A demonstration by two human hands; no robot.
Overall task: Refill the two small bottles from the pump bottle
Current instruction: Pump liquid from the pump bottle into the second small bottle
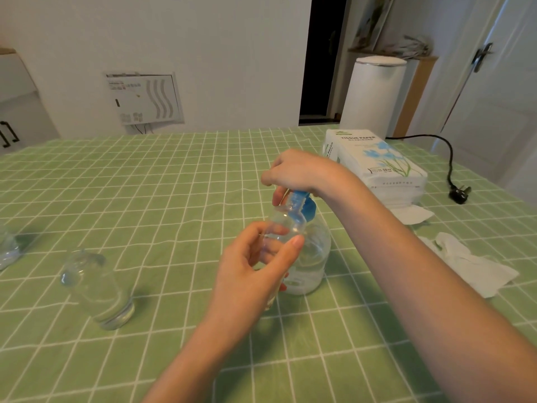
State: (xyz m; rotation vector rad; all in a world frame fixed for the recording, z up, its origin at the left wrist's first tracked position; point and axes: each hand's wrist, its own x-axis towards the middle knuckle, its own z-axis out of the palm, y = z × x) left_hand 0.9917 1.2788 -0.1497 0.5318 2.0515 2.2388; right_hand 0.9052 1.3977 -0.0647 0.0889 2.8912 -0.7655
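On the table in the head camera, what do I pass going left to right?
Clear container at the edge, standing clear bottle, small bottle in left hand, pump bottle, tissue paper pack, crumpled tissue.

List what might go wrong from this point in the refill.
The small bottle, held at the blue pump head by the left hand, has a narrow mouth; liquid might miss and hit the tablecloth. A hard push by the right hand on top could tip the pump bottle.

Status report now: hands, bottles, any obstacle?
Left hand grips small bottle at nozzle. Right hand grips pump head. Second bottle stands left. Nothing blocks.
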